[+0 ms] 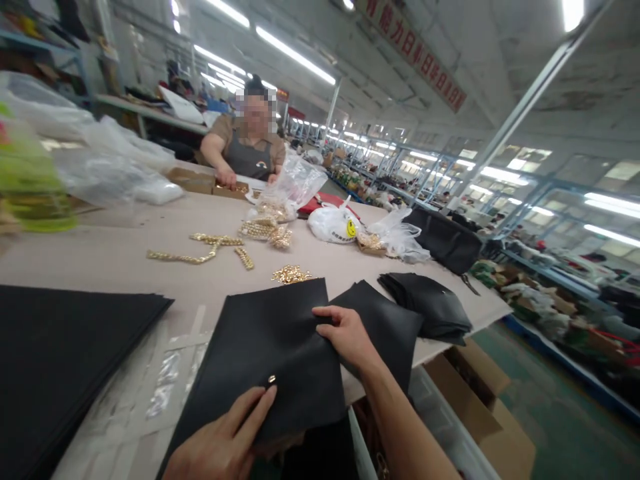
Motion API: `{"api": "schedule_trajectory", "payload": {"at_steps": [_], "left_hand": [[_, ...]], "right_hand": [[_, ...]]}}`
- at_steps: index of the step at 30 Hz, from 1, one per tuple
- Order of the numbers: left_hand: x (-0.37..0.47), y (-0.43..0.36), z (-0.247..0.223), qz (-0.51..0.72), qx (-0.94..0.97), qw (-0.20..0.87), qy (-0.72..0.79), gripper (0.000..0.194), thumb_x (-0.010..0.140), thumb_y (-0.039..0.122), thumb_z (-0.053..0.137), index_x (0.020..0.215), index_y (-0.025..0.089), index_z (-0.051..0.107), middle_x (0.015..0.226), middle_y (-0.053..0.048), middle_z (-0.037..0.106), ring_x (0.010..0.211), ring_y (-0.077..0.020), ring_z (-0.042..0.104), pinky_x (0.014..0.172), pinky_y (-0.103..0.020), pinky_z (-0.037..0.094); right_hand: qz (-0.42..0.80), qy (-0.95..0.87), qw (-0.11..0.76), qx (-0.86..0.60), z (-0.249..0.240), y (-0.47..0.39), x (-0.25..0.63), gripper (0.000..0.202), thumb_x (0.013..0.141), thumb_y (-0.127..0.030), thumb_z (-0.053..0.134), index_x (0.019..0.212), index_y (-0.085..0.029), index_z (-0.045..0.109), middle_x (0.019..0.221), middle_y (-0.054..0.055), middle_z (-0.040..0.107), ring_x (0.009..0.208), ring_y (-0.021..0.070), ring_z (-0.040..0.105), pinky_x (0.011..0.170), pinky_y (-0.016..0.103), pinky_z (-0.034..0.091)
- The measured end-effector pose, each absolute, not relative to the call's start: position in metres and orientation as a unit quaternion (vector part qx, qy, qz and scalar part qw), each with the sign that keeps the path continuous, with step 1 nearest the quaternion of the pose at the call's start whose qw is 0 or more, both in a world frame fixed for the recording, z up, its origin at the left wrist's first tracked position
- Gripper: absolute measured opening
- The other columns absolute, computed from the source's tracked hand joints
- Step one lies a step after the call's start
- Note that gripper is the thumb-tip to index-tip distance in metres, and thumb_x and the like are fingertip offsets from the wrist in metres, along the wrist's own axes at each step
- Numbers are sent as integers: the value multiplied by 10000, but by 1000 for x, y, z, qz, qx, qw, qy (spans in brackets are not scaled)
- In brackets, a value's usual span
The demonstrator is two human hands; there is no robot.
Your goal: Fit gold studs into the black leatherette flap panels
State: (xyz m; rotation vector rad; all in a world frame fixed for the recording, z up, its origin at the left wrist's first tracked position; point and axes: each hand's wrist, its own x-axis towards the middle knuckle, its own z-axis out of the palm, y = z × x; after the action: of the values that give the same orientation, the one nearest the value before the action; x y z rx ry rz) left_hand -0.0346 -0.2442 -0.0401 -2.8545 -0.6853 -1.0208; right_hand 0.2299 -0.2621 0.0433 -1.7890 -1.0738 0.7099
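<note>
A black leather-like panel (pixel 270 333) lies before me at the table's front edge, with a small gold metal fitting (pixel 271 379) on its lower part. My left hand (pixel 225 430) reaches over the panel from the lower left, two fingertips close together right at the fitting. At the panel's right side, my right hand (pixel 347 333) has its forefinger and thumb on the surface, where the material dips; its other fingers are curled and partly hidden. Under the right wrist, another black panel (pixel 385 320) lies partly covered.
Black panels (pixel 65 347) are stacked at left, more pieces (pixel 430 303) at right. Small gold parts (pixel 291 274), gold chains (pixel 215 250) and plastic bags (pixel 333 222) lie beyond. Across the table a person (pixel 255 147) reaches into a box. Cardboard boxes (pixel 480 400) stand below the right edge.
</note>
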Motion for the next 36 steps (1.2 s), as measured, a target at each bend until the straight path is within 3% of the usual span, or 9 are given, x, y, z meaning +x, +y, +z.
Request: {"api": "schedule_trajectory", "payload": {"at_steps": [3,7,12,16,21,25,28,34,36], "left_hand": [[9,-251,-25,-290,-937,14,-197,535,864,73,374,1354,204,545,1281,-111,664,737,-181,722,649,-288,563],[76,-262,-7,-197,-932,-211,-218,448,904,166,398,1292,258,602,1355,-92,610,874,-255,715,766,-388,553],[111,-268,-3,-174,-868,-331,-327,318,885,316,473,1137,189,620,1072,-111,694,922,-291,686,798,-410,505],[112,-260,2,-169,-777,-433,-424,495,829,523,510,1160,158,558,899,-86,716,804,-279,688,801,-433,500],[120,-252,7,-186,-681,-545,-452,611,740,599,551,1113,120,617,896,-110,736,864,-252,701,732,-323,526],[136,-249,10,-191,-636,-585,-465,666,674,617,642,1096,102,658,663,-43,672,506,-170,578,459,-270,400],[147,-242,15,-189,-615,-611,-461,671,687,585,660,1157,106,643,649,-17,659,381,-96,403,398,-246,286],[150,-222,18,-234,-598,-602,-475,615,623,523,705,1106,144,665,1000,-97,707,660,-159,588,503,-243,389],[140,-222,17,-241,-586,-599,-491,697,630,551,684,1184,135,610,900,-71,696,573,-138,541,479,-244,369]], "right_hand": [[243,-402,489,-735,50,-297,271,466,697,-266,651,1149,-175,721,859,29,760,693,171,661,648,284,523],[165,-342,491,-784,41,-347,336,525,686,-333,636,1172,-146,701,888,61,758,771,217,679,720,339,534],[72,-281,449,-845,4,-402,372,470,631,-337,674,1067,-176,745,1045,114,732,873,277,670,904,443,480],[62,-247,430,-866,-23,-435,364,586,738,-459,624,1246,-169,654,1154,135,691,840,256,687,857,413,508],[188,-210,485,-828,-40,-449,341,645,798,-528,570,1301,-128,614,871,84,724,707,233,677,610,324,535],[153,-228,470,-839,-34,-440,330,523,767,-478,622,1139,-127,730,789,68,721,740,235,664,699,324,517],[184,-230,480,-827,-24,-429,325,477,783,-461,619,1122,-147,736,841,67,741,789,239,676,732,320,511],[195,-239,496,-812,-20,-413,314,393,765,-421,655,1054,-176,760,610,0,636,588,185,599,569,282,477],[204,-228,503,-808,-21,-414,315,453,741,-406,687,1140,-195,726,547,-42,559,502,153,543,501,264,457]]}}
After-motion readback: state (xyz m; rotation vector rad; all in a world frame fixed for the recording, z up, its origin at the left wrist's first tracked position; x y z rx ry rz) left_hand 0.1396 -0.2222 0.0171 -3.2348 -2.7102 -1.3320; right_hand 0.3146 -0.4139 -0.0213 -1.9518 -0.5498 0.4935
